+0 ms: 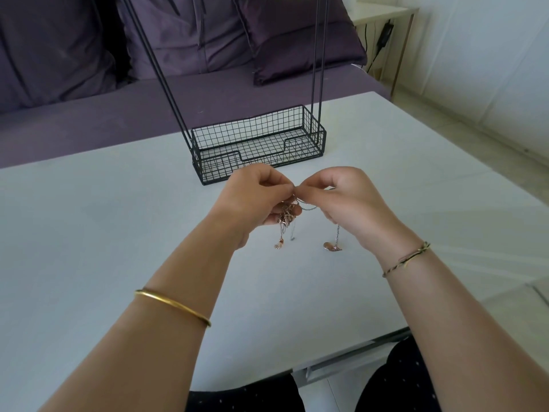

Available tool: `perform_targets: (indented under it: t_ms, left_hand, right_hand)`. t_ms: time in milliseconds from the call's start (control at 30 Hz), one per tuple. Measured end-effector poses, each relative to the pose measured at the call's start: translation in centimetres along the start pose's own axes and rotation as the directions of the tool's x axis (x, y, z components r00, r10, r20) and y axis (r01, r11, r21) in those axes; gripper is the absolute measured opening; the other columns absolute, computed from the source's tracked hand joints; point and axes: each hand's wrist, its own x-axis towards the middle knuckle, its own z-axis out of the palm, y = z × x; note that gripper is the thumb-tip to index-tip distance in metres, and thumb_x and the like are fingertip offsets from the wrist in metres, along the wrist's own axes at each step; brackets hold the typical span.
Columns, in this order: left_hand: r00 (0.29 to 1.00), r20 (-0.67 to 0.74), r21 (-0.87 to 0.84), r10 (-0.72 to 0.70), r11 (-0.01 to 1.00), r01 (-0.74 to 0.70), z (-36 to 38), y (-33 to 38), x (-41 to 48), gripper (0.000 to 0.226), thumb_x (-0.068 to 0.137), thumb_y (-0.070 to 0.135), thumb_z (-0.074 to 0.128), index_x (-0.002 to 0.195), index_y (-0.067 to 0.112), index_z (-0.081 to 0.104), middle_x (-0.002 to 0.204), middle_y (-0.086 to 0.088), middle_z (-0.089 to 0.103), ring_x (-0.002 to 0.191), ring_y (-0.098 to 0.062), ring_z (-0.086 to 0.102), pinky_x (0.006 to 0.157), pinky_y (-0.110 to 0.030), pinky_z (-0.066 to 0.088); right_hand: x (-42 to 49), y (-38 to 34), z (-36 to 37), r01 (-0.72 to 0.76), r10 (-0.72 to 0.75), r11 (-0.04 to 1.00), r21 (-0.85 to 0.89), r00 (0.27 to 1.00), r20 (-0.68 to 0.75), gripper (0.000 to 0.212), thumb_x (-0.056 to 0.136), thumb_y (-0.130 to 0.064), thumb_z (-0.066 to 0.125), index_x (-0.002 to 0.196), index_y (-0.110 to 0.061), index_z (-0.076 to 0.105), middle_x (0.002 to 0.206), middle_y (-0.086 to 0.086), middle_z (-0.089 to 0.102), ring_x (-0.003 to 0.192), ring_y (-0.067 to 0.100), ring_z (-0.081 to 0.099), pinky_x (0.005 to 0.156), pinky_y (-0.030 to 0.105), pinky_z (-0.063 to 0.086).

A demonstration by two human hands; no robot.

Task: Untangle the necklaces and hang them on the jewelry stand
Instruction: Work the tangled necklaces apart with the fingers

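**Both hands on the knot, just in front of the stand**

The necklaces (287, 215) are one tight clump of fine rose-gold and silver chain, held above the smooth white table (118, 221). The left hand (255, 200) curls its fingers round the bulk of the clump, thumb and forefinger pinched together at the top. The right hand (350, 203) meets it fingertip to fingertip, pinching a thin silver strand that loops away from the knot. Two small pendants (332, 247) dangle down to the tabletop.

Just beyond the knuckles stands the jewelry stand (214, 166), a black wire-grid basket with slim rods rising out of frame; nothing hangs on it in view. Bare tabletop lies wide on both sides. There is a gold bangle (172, 306) on the left forearm and a cord bracelet (407, 258) on the right wrist.
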Motion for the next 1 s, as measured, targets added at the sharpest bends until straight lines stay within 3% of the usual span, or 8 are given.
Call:
perform_targets:
  t_ms: [233, 333, 500, 633, 867, 1000]
  left_hand:
    - [1.0, -0.005, 0.004, 0.026, 1.0, -0.026, 0.1, 0.0, 0.1, 0.01, 0.09, 0.002, 0.061, 0.081, 0.007, 0.06, 0.067, -0.005, 0.067, 0.056, -0.014, 0.068, 0.068, -0.033, 0.06]
    - [1.0, -0.012, 0.03, 0.027, 0.999, -0.026, 0.2, 0.0, 0.1, 0.009, 0.09, 0.003, 0.061, 0.082, 0.007, 0.06, 0.068, -0.004, 0.066, 0.053, -0.011, 0.065, 0.066, -0.03, 0.058]
    - [0.997, -0.057, 0.101, 0.055, 0.994, -0.049, 0.0, 0.1, 0.2, 0.012, 0.092, 0.006, 0.058, 0.081, 0.011, 0.06, 0.072, -0.003, 0.066, 0.047, -0.006, 0.059, 0.049, -0.017, 0.049]
    - [0.997, -0.066, 0.085, 0.04, 0.996, -0.035, -0.2, 0.0, 0.3, 0.014, 0.093, 0.007, 0.057, 0.08, 0.011, 0.059, 0.073, -0.003, 0.065, 0.048, -0.007, 0.056, 0.05, -0.018, 0.05]
    - [1.0, -0.015, 0.103, 0.015, 0.995, -0.014, 0.2, 0.0, 0.4, 0.01, 0.091, 0.008, 0.059, 0.083, 0.01, 0.062, 0.07, -0.001, 0.061, 0.051, -0.008, 0.053, 0.058, -0.02, 0.052]
    - [0.999, 0.049, 0.104, 0.005, 0.995, -0.01, 0.2, 0.1, 0.3, 0.012, 0.091, 0.009, 0.059, 0.088, 0.014, 0.07, 0.069, 0.001, 0.055, 0.052, -0.007, 0.05, 0.058, -0.02, 0.049]
  right_hand:
    - [0.3, 0.4, 0.2, 0.038, -0.038, 0.999, -0.02, 0.999, -0.017, 0.013, 0.082, -0.014, 0.067, 0.069, -0.017, 0.065, 0.057, -0.013, 0.055, 0.043, -0.002, 0.044, 0.048, 0.014, 0.034]
    - [0.5, 0.5, 0.1, 0.03, -0.03, 1.0, 0.002, 0.999, -0.028, 0.013, 0.082, -0.011, 0.064, 0.069, -0.015, 0.063, 0.047, -0.015, 0.051, 0.042, -0.001, 0.044, 0.046, 0.013, 0.035]
    - [0.6, 0.7, -0.1, -0.024, 0.024, 0.998, 0.05, 1.0, 0.008, 0.014, 0.084, -0.01, 0.058, 0.072, -0.014, 0.063, 0.068, -0.007, 0.06, 0.057, 0.002, 0.057, 0.054, 0.021, 0.045]
    - [0.7, 0.9, -0.5, -0.046, 0.047, 0.993, 0.109, 0.999, -0.005, 0.017, 0.085, -0.008, 0.055, 0.07, -0.014, 0.061, 0.068, -0.007, 0.06, 0.063, 0.005, 0.061, 0.055, 0.02, 0.049]
    - [0.8, 1.1, -0.4, -0.03, 0.037, 0.984, 0.173, 0.999, -0.036, 0.017, 0.086, -0.007, 0.053, 0.071, -0.015, 0.056, 0.075, -0.002, 0.063, 0.076, 0.011, 0.066, 0.078, 0.033, 0.053]
    - [0.8, 0.9, -0.4, -0.03, 0.038, 0.98, 0.196, 0.999, -0.039, 0.017, 0.087, -0.007, 0.052, 0.072, -0.015, 0.056, 0.075, -0.001, 0.065, 0.076, 0.012, 0.067, 0.081, 0.036, 0.054]
